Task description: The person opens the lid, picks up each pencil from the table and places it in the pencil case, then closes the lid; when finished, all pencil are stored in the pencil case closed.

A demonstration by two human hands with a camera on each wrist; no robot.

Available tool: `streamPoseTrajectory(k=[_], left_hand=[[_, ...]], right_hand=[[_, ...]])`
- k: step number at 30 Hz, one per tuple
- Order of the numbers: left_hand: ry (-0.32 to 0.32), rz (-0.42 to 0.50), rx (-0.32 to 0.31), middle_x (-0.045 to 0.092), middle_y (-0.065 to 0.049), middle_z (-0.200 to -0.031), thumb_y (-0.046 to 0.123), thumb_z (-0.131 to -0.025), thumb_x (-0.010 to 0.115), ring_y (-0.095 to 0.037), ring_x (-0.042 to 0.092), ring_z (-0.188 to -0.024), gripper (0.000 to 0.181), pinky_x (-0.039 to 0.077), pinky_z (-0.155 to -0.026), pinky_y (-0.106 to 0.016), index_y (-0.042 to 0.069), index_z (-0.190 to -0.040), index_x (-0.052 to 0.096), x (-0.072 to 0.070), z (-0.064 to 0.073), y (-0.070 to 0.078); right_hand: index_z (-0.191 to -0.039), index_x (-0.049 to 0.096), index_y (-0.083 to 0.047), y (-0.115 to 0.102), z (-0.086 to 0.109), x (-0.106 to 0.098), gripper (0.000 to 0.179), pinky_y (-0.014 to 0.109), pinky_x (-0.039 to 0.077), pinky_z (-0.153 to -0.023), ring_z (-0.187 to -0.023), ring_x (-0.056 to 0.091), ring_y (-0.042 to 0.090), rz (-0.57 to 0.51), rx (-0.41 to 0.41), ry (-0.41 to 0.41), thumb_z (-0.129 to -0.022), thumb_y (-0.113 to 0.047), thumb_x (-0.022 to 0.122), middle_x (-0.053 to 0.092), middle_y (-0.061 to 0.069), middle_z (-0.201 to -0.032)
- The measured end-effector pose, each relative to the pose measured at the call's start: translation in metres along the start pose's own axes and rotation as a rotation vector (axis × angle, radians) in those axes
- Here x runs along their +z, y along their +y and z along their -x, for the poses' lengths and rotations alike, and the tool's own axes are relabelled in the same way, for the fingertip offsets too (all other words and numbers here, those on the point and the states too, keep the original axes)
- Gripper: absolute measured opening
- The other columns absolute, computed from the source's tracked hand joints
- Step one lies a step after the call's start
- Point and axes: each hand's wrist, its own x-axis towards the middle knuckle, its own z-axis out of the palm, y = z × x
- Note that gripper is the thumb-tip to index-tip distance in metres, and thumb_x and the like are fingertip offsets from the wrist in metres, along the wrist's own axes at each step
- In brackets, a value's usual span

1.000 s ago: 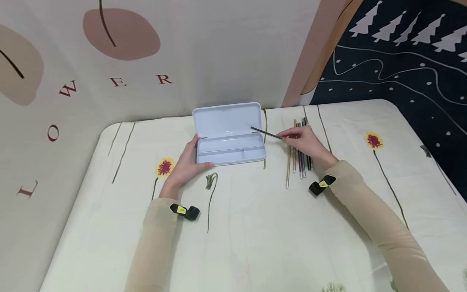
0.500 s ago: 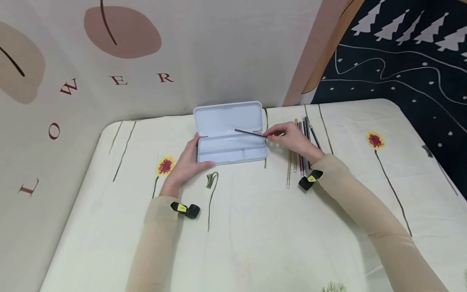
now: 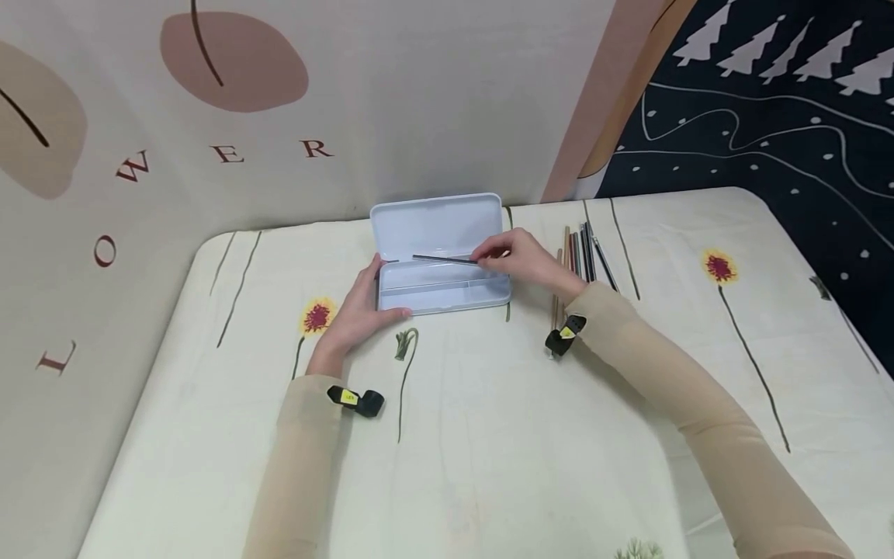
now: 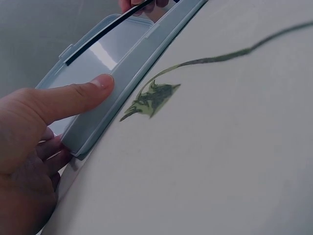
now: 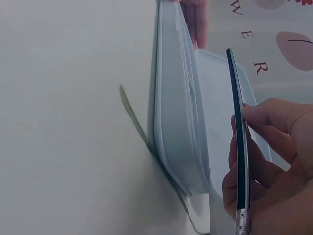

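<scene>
A pale blue pencil case (image 3: 440, 225) lies with its lid raised against the wall side; its tray has divided compartments. My left hand (image 3: 352, 318) grips the tray's left end, the thumb (image 4: 80, 100) along the front wall and the other fingers around the end. In my right hand (image 3: 527, 262), thumb and fingertips pinch a dark pencil (image 3: 443, 259) over the back part of the tray, near the hinge. The right wrist view shows this pencil's silver ferrule (image 5: 242, 220) near the palm; its far end points left over the case.
Several pencils (image 3: 588, 252) lie on the table to the right of the case, partly hidden under my right forearm. A white cloth printed with flowers (image 3: 447, 435) covers the table. Behind the case rises a pale printed wall (image 3: 433, 101).
My right hand has carried the dark pencil left, from beside the case to over its tray, and the pencil now lies nearly level. The left hand has stayed on the case.
</scene>
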Motion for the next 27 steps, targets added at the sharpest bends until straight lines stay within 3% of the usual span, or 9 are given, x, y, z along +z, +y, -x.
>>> streamPoseTrajectory(k=[9, 19, 27], left_hand=[[0.007, 0.018, 0.009, 0.012, -0.015, -0.159, 0.023, -0.079, 0.082, -0.026, 0.009, -0.145, 0.110, 0.009, -0.116, -0.044, 0.009, -0.156, 0.005, -0.001, 0.000, -0.001], [0.005, 0.020, 0.012, 0.013, -0.015, -0.158, 0.024, -0.079, 0.082, -0.026, 0.010, -0.145, 0.110, 0.009, -0.116, -0.043, 0.010, -0.156, 0.004, 0.000, -0.001, -0.002], [0.011, 0.040, 0.014, 0.016, -0.013, -0.158, 0.021, -0.079, 0.082, -0.024, 0.011, -0.145, 0.109, 0.009, -0.116, -0.042, 0.009, -0.156, 0.006, 0.001, -0.001, -0.003]], right_hand=[[-0.100, 0.074, 0.003, -0.008, -0.015, 0.016, 0.015, 0.023, 0.046, -0.069, -0.081, 0.058, 0.018, 0.028, -0.061, -0.057, -0.089, 0.002, 0.064, 0.070, 0.011, -0.096], [-0.100, 0.074, 0.003, -0.011, -0.031, 0.032, 0.015, 0.025, 0.048, -0.076, -0.087, 0.060, 0.019, 0.054, -0.063, -0.133, -0.089, 0.002, 0.064, 0.071, 0.011, -0.098], [-0.098, 0.074, 0.002, -0.005, -0.035, 0.041, 0.014, 0.024, 0.047, -0.079, -0.090, 0.061, 0.018, 0.074, -0.069, -0.141, -0.089, 0.003, 0.065, 0.072, 0.011, -0.099]])
